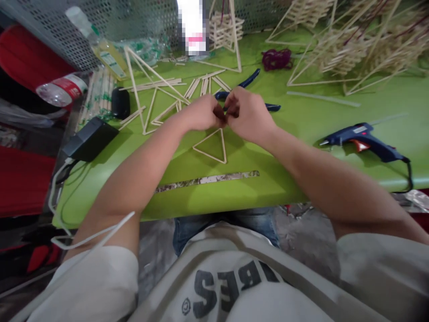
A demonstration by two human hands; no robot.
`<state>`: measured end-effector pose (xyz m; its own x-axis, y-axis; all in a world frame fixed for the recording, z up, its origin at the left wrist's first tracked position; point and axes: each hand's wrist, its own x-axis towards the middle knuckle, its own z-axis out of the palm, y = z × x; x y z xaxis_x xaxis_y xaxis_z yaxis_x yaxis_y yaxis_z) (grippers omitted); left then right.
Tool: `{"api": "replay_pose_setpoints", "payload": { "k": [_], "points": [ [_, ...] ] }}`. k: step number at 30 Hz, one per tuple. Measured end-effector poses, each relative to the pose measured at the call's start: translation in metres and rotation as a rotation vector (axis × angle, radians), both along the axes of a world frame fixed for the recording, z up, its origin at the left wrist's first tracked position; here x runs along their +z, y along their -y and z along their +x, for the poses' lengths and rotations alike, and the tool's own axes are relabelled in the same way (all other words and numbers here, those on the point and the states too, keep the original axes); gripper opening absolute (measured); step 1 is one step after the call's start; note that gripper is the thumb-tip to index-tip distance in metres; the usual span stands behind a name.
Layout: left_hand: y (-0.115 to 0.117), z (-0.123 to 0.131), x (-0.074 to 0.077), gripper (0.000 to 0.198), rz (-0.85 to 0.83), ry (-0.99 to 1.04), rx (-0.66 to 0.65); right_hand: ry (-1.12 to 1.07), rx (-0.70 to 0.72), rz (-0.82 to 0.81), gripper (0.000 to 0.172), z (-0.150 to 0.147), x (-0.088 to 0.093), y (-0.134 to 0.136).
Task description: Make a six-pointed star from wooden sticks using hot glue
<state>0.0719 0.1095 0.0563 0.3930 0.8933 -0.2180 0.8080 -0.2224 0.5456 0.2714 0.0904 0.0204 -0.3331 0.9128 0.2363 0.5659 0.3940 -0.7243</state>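
Note:
My left hand (205, 112) and my right hand (248, 112) meet over the table, fingertips pinched together. Whatever sits between them is hidden or too small to name. Just below my fingers, a small triangle of wooden sticks (224, 146) lies flat, its top corner close to my fingertips. Behind my hands are blue-handled pliers (250, 80), partly covered by my right hand. Several short cut sticks (204, 86) lie beyond my left hand. Larger stick triangles (137, 96) stand or lean to the left of it.
A blue glue gun (363, 136) lies at right, near a clear glue stick (323, 98). A metal ruler (208, 180) lies along the front. Purple cord (276, 59) and stick structures (348, 53) are at the back. A black adapter (91, 139) and bottle (62, 89) are left.

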Motion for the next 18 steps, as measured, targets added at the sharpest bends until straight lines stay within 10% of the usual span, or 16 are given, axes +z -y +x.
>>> {"api": "replay_pose_setpoints", "payload": {
  "k": [18],
  "points": [
    [-0.019,-0.021,-0.035,0.016,-0.034,0.248,0.049,0.295,0.009,-0.129,0.017,-0.003,-0.001,0.004]
  ]
}}
